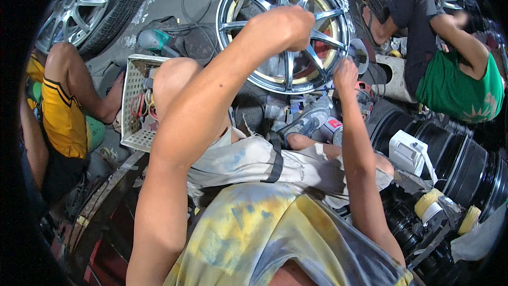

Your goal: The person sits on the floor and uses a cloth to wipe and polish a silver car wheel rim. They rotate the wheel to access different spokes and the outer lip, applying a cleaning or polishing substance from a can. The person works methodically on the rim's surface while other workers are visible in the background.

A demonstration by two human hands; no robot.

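Observation:
A shiny chrome car wheel rim (227, 24) with several spokes stands tilted in front of me, no tyre on it. Across its middle reaches my left hand (288, 25), closed like a fist near the hub; the fingertips and whatever they may hold are hidden. At the rim's lower right edge my right hand (345, 76) is closed, fingers curled against the metal lip. Just below that hand, a round can (332, 130) stands beside my foot. To the right of the rim lies a red power tool (364, 91).
A white plastic basket (128, 103) with cords stands left. Beyond it lie a green-grey power tool (156, 41) and a tyred wheel (100, 26). Black rims (450, 151) carrying a white box (408, 152) are stacked right. One person in yellow shorts (63, 111) sits left, another in green (460, 82) right.

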